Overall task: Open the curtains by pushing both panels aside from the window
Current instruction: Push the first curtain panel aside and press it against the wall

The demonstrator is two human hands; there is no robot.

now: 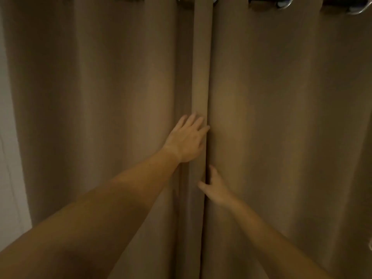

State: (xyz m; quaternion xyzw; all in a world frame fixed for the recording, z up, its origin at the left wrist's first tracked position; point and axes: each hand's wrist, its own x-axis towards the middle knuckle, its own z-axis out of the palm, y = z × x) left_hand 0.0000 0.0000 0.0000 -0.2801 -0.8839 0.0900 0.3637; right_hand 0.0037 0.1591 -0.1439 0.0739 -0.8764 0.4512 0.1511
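Two tan curtain panels hang shut and meet in a vertical seam at the middle. The left curtain panel point(100, 117) ends in a folded edge strip that overlaps the seam. My left hand point(187, 139) lies flat on that strip, fingers spread, with the fingertips at the seam. Lower down, my right hand point(214, 188) is at the edge of the right curtain panel point(291, 127). Its fingers are hooked into the seam and mostly hidden, and its thumb points left across the fold. No window shows between the panels.
Metal grommets point(283, 4) on a dark rod run along the top edge. A strip of white wall point(10, 158) shows to the left of the left panel. Both of my bare forearms reach in from the bottom of the view.
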